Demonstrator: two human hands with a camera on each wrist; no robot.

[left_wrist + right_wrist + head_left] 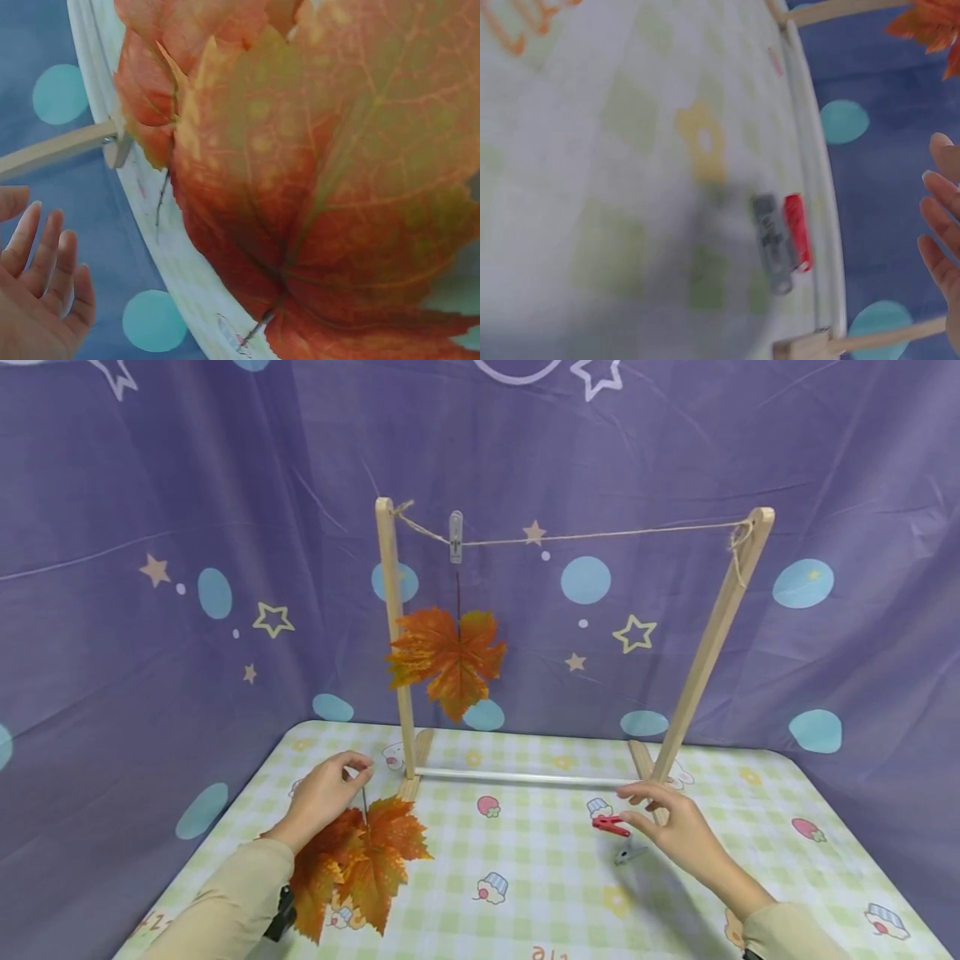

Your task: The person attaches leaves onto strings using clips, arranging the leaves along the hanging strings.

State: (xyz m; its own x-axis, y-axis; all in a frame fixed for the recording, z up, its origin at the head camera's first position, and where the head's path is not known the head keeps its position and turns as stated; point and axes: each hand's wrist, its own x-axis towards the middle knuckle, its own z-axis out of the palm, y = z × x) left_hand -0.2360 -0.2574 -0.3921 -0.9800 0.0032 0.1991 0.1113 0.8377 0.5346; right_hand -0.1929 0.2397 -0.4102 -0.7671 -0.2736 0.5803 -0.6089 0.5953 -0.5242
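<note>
My left hand (326, 793) hovers over several orange maple leaves (372, 868) on the table's left side, its fingers loosely bent. In the left wrist view, the fingers stand apart from the stem of a large maple leaf (330, 202), with nothing between them. On the right, my right hand (678, 831) is held above a red clothespin (611, 825) and a grey clothespin (628, 853). Its fingers are relaxed and touch neither; the right wrist view shows the red clothespin (797, 232) lying beside the grey clothespin (772, 244).
Behind the hands stands a wooden frame (697, 668) with a string (600, 536) between its posts. A clear clothespin (456, 537) sits on the string near the left post, with another maple leaf (453, 660) hanging below. A checked cloth covers the table (547, 860); a purple curtain (480, 443) surrounds it.
</note>
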